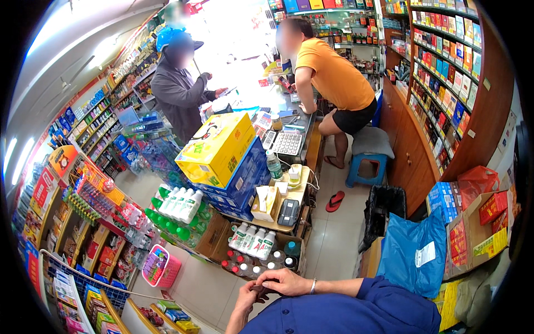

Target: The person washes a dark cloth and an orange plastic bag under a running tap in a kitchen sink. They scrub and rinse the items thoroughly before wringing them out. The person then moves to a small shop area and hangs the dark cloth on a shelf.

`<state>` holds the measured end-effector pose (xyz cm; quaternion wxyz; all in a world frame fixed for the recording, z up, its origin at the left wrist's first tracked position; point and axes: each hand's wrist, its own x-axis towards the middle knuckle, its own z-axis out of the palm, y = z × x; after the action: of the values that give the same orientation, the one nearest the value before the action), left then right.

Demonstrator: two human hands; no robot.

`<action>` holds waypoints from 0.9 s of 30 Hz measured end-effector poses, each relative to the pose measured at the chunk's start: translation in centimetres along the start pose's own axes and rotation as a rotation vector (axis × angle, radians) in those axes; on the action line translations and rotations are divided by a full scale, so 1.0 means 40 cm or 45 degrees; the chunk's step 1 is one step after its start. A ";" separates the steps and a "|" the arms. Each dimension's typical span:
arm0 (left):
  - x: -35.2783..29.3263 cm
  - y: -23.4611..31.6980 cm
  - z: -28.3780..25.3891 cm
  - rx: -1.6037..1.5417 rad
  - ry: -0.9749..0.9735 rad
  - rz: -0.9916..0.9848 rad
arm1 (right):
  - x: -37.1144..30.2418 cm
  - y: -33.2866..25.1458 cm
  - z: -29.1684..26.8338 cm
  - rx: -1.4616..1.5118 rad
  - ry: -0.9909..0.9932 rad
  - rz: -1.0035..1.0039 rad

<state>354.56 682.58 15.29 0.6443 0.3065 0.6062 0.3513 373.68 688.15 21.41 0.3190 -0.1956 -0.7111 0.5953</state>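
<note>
In front of my dark blue shirt, my two hands meet at the lower middle of the head view. My right hand, with a bracelet at its wrist, reaches in from the right, its fingers bent down and pressed together. Against those fingertips my left hand is curled, thumb and fingers closed. Anything between the fingers is too small or hidden to make out. Just beyond the hands stand bottles with red, white and dark caps in an open carton, with white bottles lying across them.
A counter holds a yellow carton, calculator and tissue box. Across it stand a person in a grey jacket and one in an orange shirt. A blue bag, black bin and blue stool line the right.
</note>
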 end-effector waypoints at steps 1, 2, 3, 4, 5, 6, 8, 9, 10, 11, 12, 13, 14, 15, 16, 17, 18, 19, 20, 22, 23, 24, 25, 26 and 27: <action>-0.005 0.004 0.004 0.019 -0.050 -0.010 | -0.001 0.000 -0.001 0.013 0.014 -0.019; -0.015 0.012 0.017 0.090 -0.063 -0.055 | -0.001 0.000 -0.001 0.029 0.027 -0.038; -0.016 0.007 0.012 0.197 -0.095 -0.023 | -0.001 -0.003 -0.005 0.001 0.056 -0.039; -0.020 -0.005 -0.001 0.303 -0.128 0.010 | -0.001 -0.007 -0.013 -0.027 0.085 -0.040; -0.025 -0.014 -0.018 0.409 -0.158 0.043 | -0.002 -0.010 -0.018 -0.054 0.111 -0.042; -0.028 -0.012 -0.044 0.343 -0.074 -0.003 | -0.003 0.001 -0.025 -0.076 0.187 -0.083; -0.047 0.013 -0.104 0.304 0.072 -0.005 | -0.012 0.012 -0.041 -0.141 0.230 -0.014; -0.058 0.028 -0.118 0.329 0.129 0.041 | -0.017 0.007 -0.048 -0.170 0.251 -0.010; -0.065 0.039 -0.122 0.364 0.133 0.086 | -0.021 0.012 -0.050 -0.180 0.281 -0.035; -0.072 0.050 -0.122 0.398 0.138 0.130 | -0.025 0.021 -0.051 -0.188 0.310 -0.061; -0.080 0.061 -0.115 0.433 0.142 0.173 | -0.028 0.025 -0.053 -0.197 0.339 -0.086; -0.091 0.071 -0.104 0.422 0.145 0.187 | -0.031 0.025 -0.060 -0.207 0.344 -0.076; -0.109 0.087 -0.091 0.414 0.150 0.198 | -0.030 0.021 -0.066 -0.213 0.349 -0.067; -0.121 0.101 -0.076 0.407 0.149 0.213 | -0.033 0.020 -0.074 -0.224 0.359 -0.058; -0.129 0.113 -0.062 0.382 0.103 0.201 | -0.035 0.027 -0.081 -0.251 0.375 -0.103; -0.138 0.123 -0.050 0.358 0.062 0.189 | -0.038 0.029 -0.086 -0.272 0.378 -0.117; -0.144 0.127 -0.042 0.334 0.021 0.177 | -0.042 0.030 -0.093 -0.293 0.382 -0.131; -0.146 0.125 -0.035 0.308 -0.004 0.170 | -0.045 0.030 -0.099 -0.315 0.386 -0.145; -0.149 0.123 -0.030 0.283 -0.029 0.164 | -0.047 0.028 -0.102 -0.322 0.390 -0.152; -0.155 0.127 -0.015 0.224 -0.046 0.180 | -0.055 0.022 -0.107 -0.337 0.399 -0.166; -0.161 0.135 -0.004 0.189 -0.037 0.201 | -0.059 0.017 -0.110 -0.314 0.400 -0.177; -0.165 0.138 0.004 0.154 -0.029 0.222 | -0.064 0.011 -0.112 -0.292 0.400 -0.188; -0.166 0.138 0.008 0.098 -0.053 0.222 | -0.068 0.006 -0.115 -0.270 0.399 -0.200; -0.168 0.138 0.010 0.044 -0.077 0.224 | -0.072 0.003 -0.118 -0.259 0.403 -0.219; -0.170 0.137 0.013 -0.010 -0.101 0.225 | -0.075 0.000 -0.120 -0.248 0.406 -0.239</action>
<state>354.50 680.08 23.69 0.6356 0.3699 0.5493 0.3967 379.15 689.63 21.17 0.4612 -0.2500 -0.7209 0.4530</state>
